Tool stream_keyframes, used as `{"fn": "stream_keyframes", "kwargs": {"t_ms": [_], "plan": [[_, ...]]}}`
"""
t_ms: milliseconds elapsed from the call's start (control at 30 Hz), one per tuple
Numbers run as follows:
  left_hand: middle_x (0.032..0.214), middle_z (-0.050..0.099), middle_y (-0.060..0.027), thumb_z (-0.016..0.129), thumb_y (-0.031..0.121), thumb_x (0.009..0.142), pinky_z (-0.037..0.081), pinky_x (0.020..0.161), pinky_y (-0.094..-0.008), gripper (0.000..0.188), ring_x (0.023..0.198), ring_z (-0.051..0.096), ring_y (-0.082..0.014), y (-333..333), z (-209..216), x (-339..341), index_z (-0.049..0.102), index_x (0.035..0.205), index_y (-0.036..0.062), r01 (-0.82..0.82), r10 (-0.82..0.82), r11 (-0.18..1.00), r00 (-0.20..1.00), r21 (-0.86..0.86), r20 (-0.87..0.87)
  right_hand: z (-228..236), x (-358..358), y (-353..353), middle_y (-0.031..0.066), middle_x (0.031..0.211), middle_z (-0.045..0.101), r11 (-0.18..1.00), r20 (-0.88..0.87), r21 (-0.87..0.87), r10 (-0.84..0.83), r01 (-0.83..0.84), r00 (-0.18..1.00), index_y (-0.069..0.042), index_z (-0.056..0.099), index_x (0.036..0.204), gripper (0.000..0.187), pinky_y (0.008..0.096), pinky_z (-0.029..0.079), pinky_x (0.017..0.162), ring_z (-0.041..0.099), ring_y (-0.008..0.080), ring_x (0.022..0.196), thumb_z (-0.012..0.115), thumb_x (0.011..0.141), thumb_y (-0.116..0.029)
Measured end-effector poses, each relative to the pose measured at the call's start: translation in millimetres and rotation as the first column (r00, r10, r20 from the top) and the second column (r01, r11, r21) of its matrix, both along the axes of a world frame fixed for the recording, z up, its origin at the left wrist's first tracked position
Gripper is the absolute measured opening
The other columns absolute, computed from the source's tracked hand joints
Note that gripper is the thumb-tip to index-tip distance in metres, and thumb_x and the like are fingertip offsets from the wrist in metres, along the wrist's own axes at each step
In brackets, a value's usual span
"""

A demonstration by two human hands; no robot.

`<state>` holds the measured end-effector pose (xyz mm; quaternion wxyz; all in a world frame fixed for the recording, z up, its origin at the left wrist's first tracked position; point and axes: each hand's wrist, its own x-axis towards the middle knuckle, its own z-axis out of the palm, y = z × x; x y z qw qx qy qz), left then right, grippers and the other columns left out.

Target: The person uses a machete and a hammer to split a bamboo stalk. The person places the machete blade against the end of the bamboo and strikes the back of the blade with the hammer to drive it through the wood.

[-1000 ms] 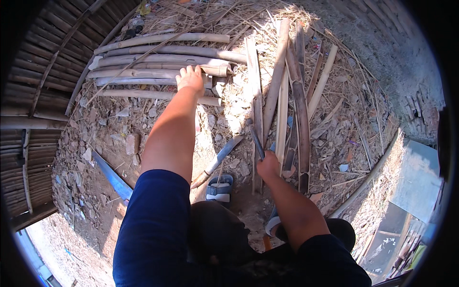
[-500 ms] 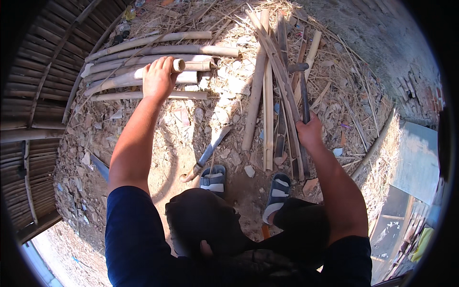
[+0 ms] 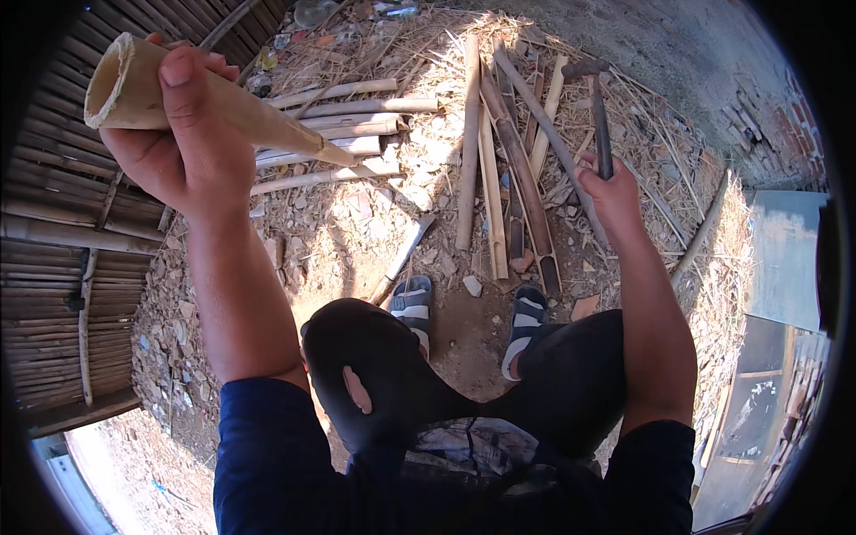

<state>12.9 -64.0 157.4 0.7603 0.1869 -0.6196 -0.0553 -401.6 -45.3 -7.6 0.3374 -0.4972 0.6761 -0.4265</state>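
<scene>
My left hand (image 3: 192, 116) is wrapped round a thick bamboo pole (image 3: 254, 120), raised at the upper left with its hollow cut end toward me. In my right hand (image 3: 609, 185) is a hammer (image 3: 603, 116), gripped by the dark handle with its head up and away from me. Beneath the raised pole lies a stack of bamboo poles (image 3: 370, 106) on the ground. Split bamboo lengths (image 3: 522, 169) lie in a loose bundle left of the hammer. A long-bladed knife (image 3: 406, 254) rests on the ground near my left foot.
Straw and rubble cover the ground (image 3: 446, 152). A slatted bamboo wall (image 3: 53, 303) stands on the left, a worn plastered wall (image 3: 704, 80) at the upper right. A pale sheet panel (image 3: 785, 254) is at the right. My sandalled feet (image 3: 412, 308) are between the knees.
My left hand has lifted the bamboo pole off the stack, up and to the left. The right hand has moved up and slightly right with the hammer, and one split length has shifted.
</scene>
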Motion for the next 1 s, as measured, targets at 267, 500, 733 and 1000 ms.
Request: {"fn": "stream_keyframes", "kwargs": {"t_ms": [267, 500, 733, 1000], "plan": [[0.096, 0.062, -0.014, 0.062, 0.033, 0.103, 0.057, 0.066, -0.0382, 0.043, 0.077, 0.065, -0.0218, 68, -2, -79, 0.046, 0.126, 0.0004, 0.085, -0.082, 0.996, 0.99, 0.022, -0.113, 25, 34, 58, 0.0025, 0.094, 0.067, 0.977, 0.131, -0.172, 0.147, -0.123, 0.98, 0.0, 0.068, 0.114, 0.034, 0.0286, 0.049, 0.082, 0.061, 0.0119, 0.085, 0.077, 0.088, -0.019], [0.095, 0.063, -0.0127, 0.067, 0.025, 0.1, 0.056, 0.068, -0.0351, 0.038, 0.077, 0.064, -0.0188, 83, -53, -118, 0.046, 0.123, 0.0029, 0.146, -0.144, 0.98, 0.989, 0.135, -0.019, 26, 23, 68, 0.0027, 0.093, 0.067, 0.977, 0.128, -0.156, 0.167, -0.146, 0.978, 0.0, 0.069, 0.113, 0.035, 0.0294, 0.05, 0.082, 0.062, 0.0121, 0.085, 0.079, 0.086, -0.021], [0.114, 0.063, -0.0144, 0.069, 0.03, 0.1, 0.055, 0.081, -0.0342, 0.046, 0.093, 0.065, -0.0193, 75, -46, -146, 0.048, 0.13, 0.0026, 0.194, -0.213, 0.94, 0.976, 0.282, 0.039, 32, 40, 66, 0.0068, 0.1, 0.067, 0.956, 0.274, -0.183, 0.275, -0.23, 0.922, 0.002, 0.065, 0.122, 0.047, 0.0334, 0.051, 0.085, 0.064, 0.0156, 0.092, 0.08, 0.084, -0.021], [0.11, 0.055, -0.004, 0.07, 0.029, 0.099, 0.047, 0.085, -0.0293, 0.043, 0.096, 0.054, -0.0117, 76, -17, -172, 0.051, 0.127, 0.0019, 0.213, -0.322, 0.871, 0.928, 0.442, 0.187, 50, 119, 63, 0.0091, 0.095, 0.069, 0.907, 0.36, -0.339, 0.37, -0.249, 0.856, 0.006, 0.06, 0.117, 0.066, 0.0311, 0.054, 0.078, 0.068, 0.0175, 0.089, 0.092, 0.072, -0.03]]}}
